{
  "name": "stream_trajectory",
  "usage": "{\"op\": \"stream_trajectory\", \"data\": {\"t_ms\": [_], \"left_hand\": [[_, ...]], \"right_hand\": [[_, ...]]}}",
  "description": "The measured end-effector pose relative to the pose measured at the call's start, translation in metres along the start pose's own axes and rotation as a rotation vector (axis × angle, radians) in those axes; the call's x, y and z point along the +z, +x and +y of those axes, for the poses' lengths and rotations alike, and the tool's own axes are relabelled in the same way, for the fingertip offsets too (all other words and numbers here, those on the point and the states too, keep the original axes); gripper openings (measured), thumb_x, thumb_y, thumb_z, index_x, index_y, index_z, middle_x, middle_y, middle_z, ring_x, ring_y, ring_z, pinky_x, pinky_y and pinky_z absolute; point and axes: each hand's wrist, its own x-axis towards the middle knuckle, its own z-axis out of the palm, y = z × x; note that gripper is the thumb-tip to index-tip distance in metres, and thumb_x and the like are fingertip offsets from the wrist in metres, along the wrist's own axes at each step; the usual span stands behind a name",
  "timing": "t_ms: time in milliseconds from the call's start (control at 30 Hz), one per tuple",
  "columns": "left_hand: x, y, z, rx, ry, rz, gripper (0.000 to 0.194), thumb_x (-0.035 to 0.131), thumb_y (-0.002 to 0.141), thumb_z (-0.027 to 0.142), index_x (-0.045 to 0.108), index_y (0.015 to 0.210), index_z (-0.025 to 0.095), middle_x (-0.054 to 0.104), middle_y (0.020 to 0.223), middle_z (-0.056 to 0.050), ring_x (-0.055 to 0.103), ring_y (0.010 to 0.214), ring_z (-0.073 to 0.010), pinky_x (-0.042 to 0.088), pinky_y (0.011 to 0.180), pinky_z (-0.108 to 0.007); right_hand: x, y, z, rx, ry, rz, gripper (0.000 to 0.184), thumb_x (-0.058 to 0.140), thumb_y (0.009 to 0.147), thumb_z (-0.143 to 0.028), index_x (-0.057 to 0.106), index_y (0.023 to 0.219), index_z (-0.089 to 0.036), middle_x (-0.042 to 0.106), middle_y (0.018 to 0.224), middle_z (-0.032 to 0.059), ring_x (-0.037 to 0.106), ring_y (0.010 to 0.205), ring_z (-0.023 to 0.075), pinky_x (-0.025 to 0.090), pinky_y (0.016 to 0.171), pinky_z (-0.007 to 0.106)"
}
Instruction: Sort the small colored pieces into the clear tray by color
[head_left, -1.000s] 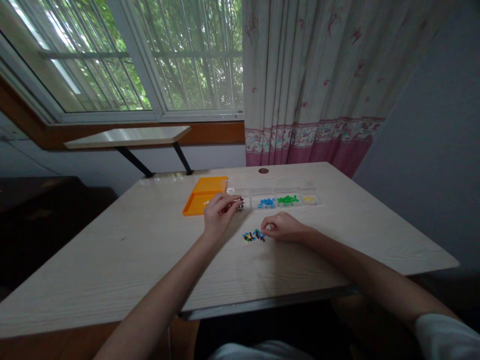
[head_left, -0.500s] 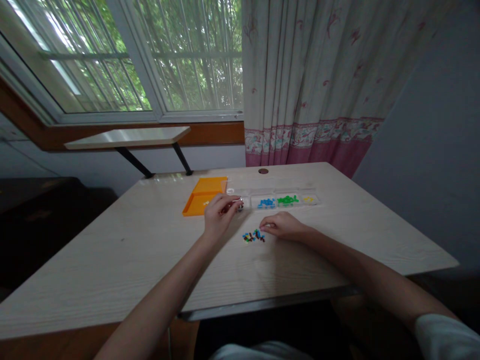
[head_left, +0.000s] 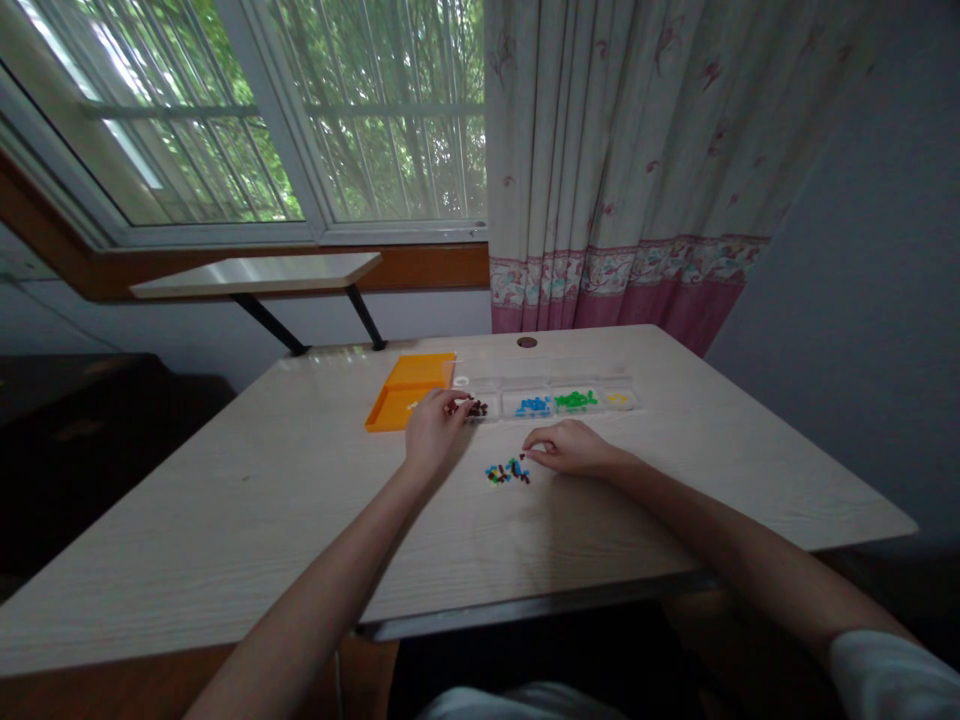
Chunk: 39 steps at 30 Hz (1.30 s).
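My left hand (head_left: 435,425) is over the left end of a clear compartment box (head_left: 499,408). Its thumb and fingers are curved and a little apart, beside small brown pieces (head_left: 478,408) in that compartment. Whether the fingertips touch any piece is hard to see. My right hand (head_left: 574,448) rests low over the table, thumb and forefinger pinched at a tiny brown piece (head_left: 523,457). Just below those fingertips lies a small mixed pile (head_left: 506,472) of brown, blue, green and yellow pieces.
Other compartments hold blue pieces (head_left: 532,406), green pieces (head_left: 576,400) and a few yellow pieces (head_left: 617,399). An open orange case (head_left: 390,408) lies left of the clear box, with small pale pieces inside. A raised shelf (head_left: 259,275) stands at the table's back left.
My left hand has shifted slightly left, uncovering the brown pieces in the compartment. My right hand has moved barely, and a brown piece now shows at its fingertips.
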Motion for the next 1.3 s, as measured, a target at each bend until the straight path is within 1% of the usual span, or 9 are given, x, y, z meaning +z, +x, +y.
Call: {"op": "stream_trajectory", "data": {"t_ms": [133,267,467,567,633,833,1067,1200,1300], "left_hand": [[0.004,0.001,-0.008,-0.013,0.095,-0.040,0.022,0.053,0.078,0.035,0.067,0.086,0.020,0.059,0.075,-0.004,0.054,0.070,-0.0162,0.039,0.061,-0.025],[0.004,0.001,-0.005,0.028,0.067,-0.043,0.025,0.051,0.079,0.035,0.065,0.093,0.018,0.059,0.079,-0.005,0.054,0.069,-0.0153,0.040,0.061,-0.025],[0.004,-0.006,0.010,0.271,-0.064,-0.252,0.021,0.047,0.082,0.028,0.065,0.088,0.018,0.059,0.081,-0.005,0.055,0.073,-0.0131,0.042,0.064,-0.023],[0.004,-0.011,0.018,0.368,-0.076,-0.356,0.018,0.050,0.081,0.027,0.065,0.086,0.019,0.058,0.077,-0.004,0.054,0.071,-0.0121,0.041,0.064,-0.022],[0.004,-0.013,0.023,0.403,-0.095,-0.388,0.017,0.052,0.079,0.027,0.065,0.087,0.019,0.058,0.077,-0.003,0.054,0.070,-0.0117,0.041,0.063,-0.021],[0.004,-0.015,0.029,0.407,-0.155,-0.395,0.019,0.057,0.077,0.032,0.065,0.088,0.019,0.058,0.076,-0.003,0.053,0.068,-0.0114,0.040,0.060,-0.021],[0.005,-0.017,0.031,0.398,-0.179,-0.401,0.019,0.054,0.080,0.031,0.066,0.085,0.018,0.056,0.073,-0.003,0.051,0.063,-0.0096,0.038,0.057,-0.020],[0.005,-0.017,0.033,0.416,-0.202,-0.381,0.019,0.052,0.081,0.029,0.065,0.085,0.016,0.056,0.072,-0.003,0.050,0.063,-0.0096,0.038,0.057,-0.020],[0.004,-0.016,0.032,0.422,-0.212,-0.344,0.016,0.053,0.079,0.027,0.065,0.083,0.016,0.055,0.071,-0.003,0.049,0.063,-0.0099,0.038,0.057,-0.020]], "right_hand": [[0.001,0.001,-0.002,0.005,0.009,-0.012,0.021,0.051,0.081,-0.033,0.066,0.092,-0.023,0.060,0.059,-0.0017,0.051,0.054,0.0098,0.030,0.053,0.019],[0.002,0.003,-0.005,0.016,0.021,-0.017,0.019,0.052,0.080,-0.030,0.066,0.090,-0.023,0.060,0.059,-0.0020,0.050,0.053,0.0091,0.030,0.053,0.018],[0.009,0.003,-0.002,-0.010,0.023,0.032,0.019,0.051,0.081,-0.032,0.066,0.089,-0.023,0.060,0.059,-0.0019,0.051,0.054,0.0096,0.030,0.053,0.018],[0.010,0.003,-0.002,-0.007,0.042,0.122,0.020,0.050,0.083,-0.034,0.065,0.090,-0.022,0.060,0.060,-0.0016,0.052,0.054,0.0095,0.032,0.055,0.018],[0.009,0.003,-0.002,-0.003,0.060,0.187,0.022,0.049,0.083,-0.036,0.064,0.089,-0.020,0.060,0.059,-0.0017,0.052,0.052,0.0092,0.033,0.054,0.018],[0.010,0.003,0.000,-0.051,0.044,0.282,0.025,0.046,0.085,-0.037,0.063,0.089,-0.019,0.062,0.062,-0.0003,0.054,0.055,0.0098,0.036,0.056,0.017],[0.012,0.004,-0.001,-0.080,0.044,0.302,0.027,0.044,0.086,-0.038,0.063,0.088,-0.019,0.061,0.061,-0.0001,0.054,0.055,0.0098,0.037,0.058,0.017],[0.011,0.003,-0.002,-0.100,0.079,0.317,0.027,0.045,0.085,-0.037,0.063,0.087,-0.018,0.056,0.055,-0.0017,0.050,0.051,0.0091,0.035,0.055,0.017],[0.010,0.003,-0.002,-0.067,0.106,0.315,0.028,0.044,0.085,-0.038,0.062,0.088,-0.016,0.051,0.049,-0.0035,0.044,0.046,0.0086,0.033,0.052,0.017]]}}
